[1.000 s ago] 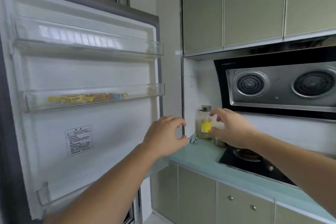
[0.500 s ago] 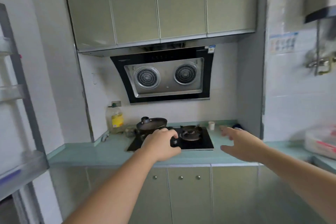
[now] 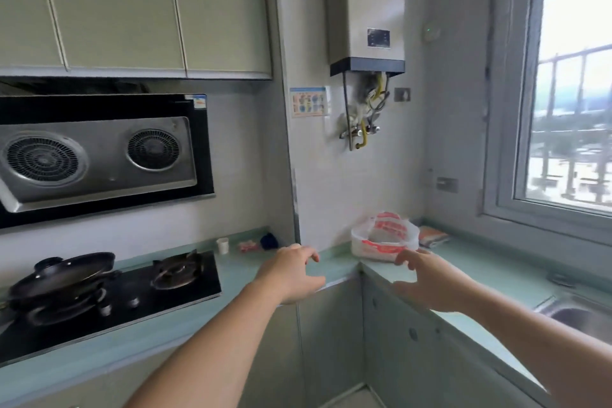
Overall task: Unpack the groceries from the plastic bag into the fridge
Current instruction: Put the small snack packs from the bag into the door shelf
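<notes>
I see both arms stretched forward mid-frame, left hand (image 3: 291,276) and right hand (image 3: 430,283) with fingers loosely spread, holding nothing (the right one blurred). The plastic bag (image 3: 384,237) sits on the counter (image 3: 334,262) just beyond the right hand, right of centre.

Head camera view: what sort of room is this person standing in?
A home kitchen, most likely. A gas hob with a pan sits under an extractor hood, a sink is set in the green counter, and cupboards hang above.
</notes>
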### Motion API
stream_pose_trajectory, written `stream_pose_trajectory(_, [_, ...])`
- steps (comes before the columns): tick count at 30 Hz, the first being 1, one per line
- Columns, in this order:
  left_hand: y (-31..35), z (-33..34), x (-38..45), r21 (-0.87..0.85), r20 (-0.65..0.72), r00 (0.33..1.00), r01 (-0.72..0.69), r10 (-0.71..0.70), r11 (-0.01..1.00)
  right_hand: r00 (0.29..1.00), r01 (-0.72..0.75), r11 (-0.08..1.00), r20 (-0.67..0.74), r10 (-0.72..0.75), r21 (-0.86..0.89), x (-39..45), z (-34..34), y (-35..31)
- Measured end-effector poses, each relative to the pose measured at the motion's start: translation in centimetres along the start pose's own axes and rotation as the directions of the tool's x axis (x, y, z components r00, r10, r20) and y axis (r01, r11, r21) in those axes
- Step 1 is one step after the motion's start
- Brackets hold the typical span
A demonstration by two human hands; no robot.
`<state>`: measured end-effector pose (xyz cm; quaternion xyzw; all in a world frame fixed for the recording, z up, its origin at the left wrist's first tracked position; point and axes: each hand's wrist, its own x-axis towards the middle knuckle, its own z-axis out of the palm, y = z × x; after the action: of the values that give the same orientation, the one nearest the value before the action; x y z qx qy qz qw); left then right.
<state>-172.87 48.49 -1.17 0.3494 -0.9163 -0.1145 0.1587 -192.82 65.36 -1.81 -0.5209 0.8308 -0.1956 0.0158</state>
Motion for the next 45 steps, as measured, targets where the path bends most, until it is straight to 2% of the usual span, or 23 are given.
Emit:
stream_pose_trajectory(7, [2.5,5.5,9.2,-0.050,0.092,0.989,-0.114,0.118,0.992,0.992,-0.124,0.992,0.001,0.125,-0.018,4.4,0.6,5.4])
stream_pose_trajectory(15, [-3.5,10.1,23.6,-0.131,0.116,0.984,-0.118,0.134,0.984,0.984,-0.178,0.983,0.020,0.179,-0.052,18.3,4.2,7.8])
stream_pose_trajectory(20, [-7.7,12.3,32.2,-0.124,0.149,0.979,-0.120,0.138,0.985,0.976,-0.210,0.976,0.039,0.212,-0.058,26.5,7.1,8.5])
stream_pose_trajectory(30, [-8.2,16.9,44.4,-0.181,0.212,0.949,-0.195,0.232,0.964,0.948,-0.315,0.948,0.032,0.316,-0.040,37.7,8.7,13.2])
stream_pose_trajectory(37, [-9.0,21.5,53.2,-0.160,0.268,0.931,-0.210,0.247,0.965,0.942,-0.333,0.940,0.066,0.328,0.075,47.8,12.8,19.1])
stream_pose_trajectory(42, [-10.6,24.8,60.3,-0.043,0.371,0.908,-0.195,0.196,0.980,0.919,-0.394,0.894,0.120,0.377,0.211,55.6,17.0,24.3])
stream_pose_trajectory(45, [-11.0,27.1,64.2,-0.078,0.384,0.905,-0.166,0.183,0.983,0.902,-0.432,0.870,0.128,0.413,0.237,58.4,18.8,27.2])
